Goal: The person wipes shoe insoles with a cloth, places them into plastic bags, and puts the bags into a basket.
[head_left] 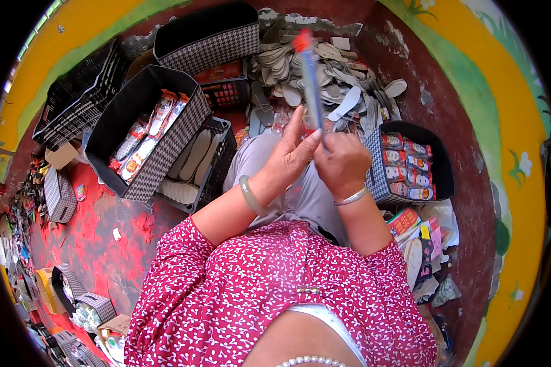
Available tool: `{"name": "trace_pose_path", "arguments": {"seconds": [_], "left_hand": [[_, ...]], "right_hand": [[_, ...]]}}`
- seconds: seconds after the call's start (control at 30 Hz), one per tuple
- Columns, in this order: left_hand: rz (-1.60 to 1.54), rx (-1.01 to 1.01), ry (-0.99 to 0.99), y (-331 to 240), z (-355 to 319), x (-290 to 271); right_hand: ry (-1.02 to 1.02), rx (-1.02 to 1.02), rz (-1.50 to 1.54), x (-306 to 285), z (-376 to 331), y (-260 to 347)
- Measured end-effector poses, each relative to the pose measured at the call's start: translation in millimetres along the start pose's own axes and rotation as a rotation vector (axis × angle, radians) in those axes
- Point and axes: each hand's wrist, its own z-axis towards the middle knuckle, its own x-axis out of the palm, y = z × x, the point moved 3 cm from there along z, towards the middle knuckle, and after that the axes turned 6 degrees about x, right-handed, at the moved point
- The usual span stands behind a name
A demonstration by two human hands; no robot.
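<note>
Near a peeling maroon wall, the right hand grips a slim, illegibly blurred packet, left hand open alongside.

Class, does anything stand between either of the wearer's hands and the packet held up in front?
Nothing visible does. The right hand grips the packet at its lower end. The left hand is close beside it with nothing seen in between, though whether its thumb touches the packet is hard to tell.

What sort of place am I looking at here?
Probably a small workshop or packing area: a heap of pale sole-shaped pieces, patterned bins holding small wrapped packets, and a black crate with more soles.
</note>
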Motion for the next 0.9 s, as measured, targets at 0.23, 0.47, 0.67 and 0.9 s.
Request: {"name": "trace_pose_path", "arguments": {"seconds": [0.23, 0.47, 0.67, 0.9], "left_hand": [[-0.478, -0.217, -0.100, -9, 11, -2], [-0.942, -0.289, -0.038, -1, 26, -40], [-0.869, -0.325, 0.063, 1, 17, -38], [-1.113, -0.408, 0.069, 2, 12, -23]], "right_hand": [[0.043, -0.181, 0.027, -2, -2, 33], [0.539, 0.617, 1.120, -3, 1, -21], [-0.007, 0.967, 1.897, -37, 36, -37], [0.171, -0.049, 0.713, -2, 3, 11]]}}
